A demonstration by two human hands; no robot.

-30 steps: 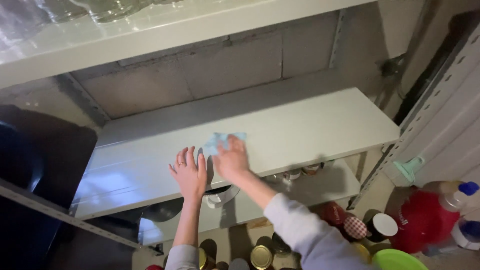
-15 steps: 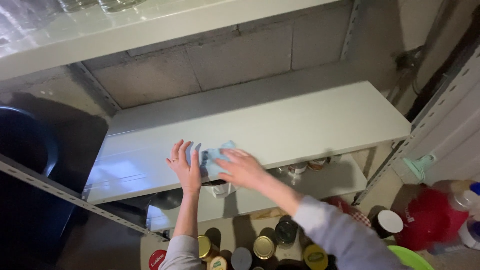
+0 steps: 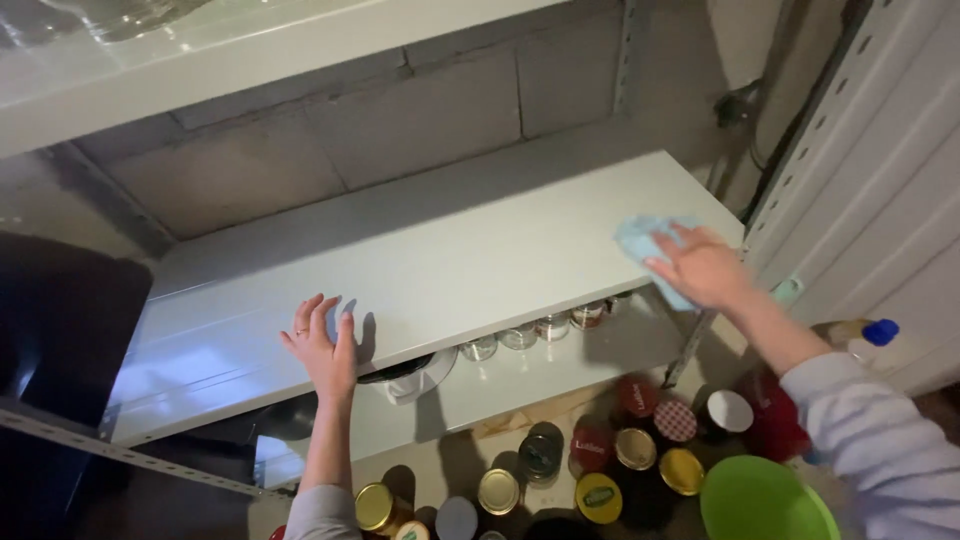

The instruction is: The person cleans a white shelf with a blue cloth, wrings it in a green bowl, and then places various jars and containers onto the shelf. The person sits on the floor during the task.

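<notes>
A pale grey shelf board [image 3: 470,250] runs across the middle of the view. My left hand [image 3: 322,345] lies flat on its front edge at the left, fingers spread, holding nothing. My right hand [image 3: 700,265] is at the shelf's right end, pressing a light blue cloth [image 3: 645,240] onto the surface near the corner. The cloth is bunched under my fingers.
Another shelf [image 3: 250,50] is above. A lower shelf [image 3: 560,360] holds glass jars [image 3: 550,328] and a white bowl [image 3: 415,375]. Several lidded jars [image 3: 610,450] and a green bowl [image 3: 765,500] stand on the floor. A metal upright [image 3: 850,130] stands at the right, a spray bottle [image 3: 865,335] beside it.
My right hand has slid the blue cloth from the shelf's middle to its right end. My left hand stays on the front edge at the left.
</notes>
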